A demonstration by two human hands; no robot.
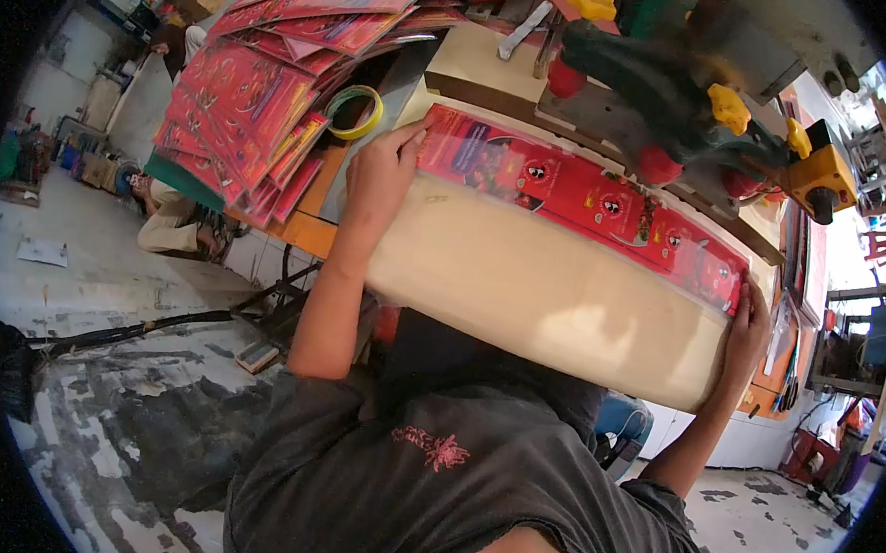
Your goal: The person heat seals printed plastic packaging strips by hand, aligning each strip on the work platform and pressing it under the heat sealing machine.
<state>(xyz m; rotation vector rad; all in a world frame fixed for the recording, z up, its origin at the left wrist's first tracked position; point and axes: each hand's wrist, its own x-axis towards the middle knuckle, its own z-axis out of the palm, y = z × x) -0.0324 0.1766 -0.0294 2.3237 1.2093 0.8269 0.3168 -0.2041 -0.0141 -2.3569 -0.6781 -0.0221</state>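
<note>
Spanning a red printed strip on a cream surface, its lettering too small to read, your left hand and right hand, wide apart, touch its ends; whether they grip is unclear.

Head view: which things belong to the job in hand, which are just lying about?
Job in hand:
red printed sheet, left hand and right hand at its ends
cream board beneath it
probably the machine with yellow knobs and the pile of red sheets

Apparently just lying about:
yellow tape roll
white paper on the floor
</note>
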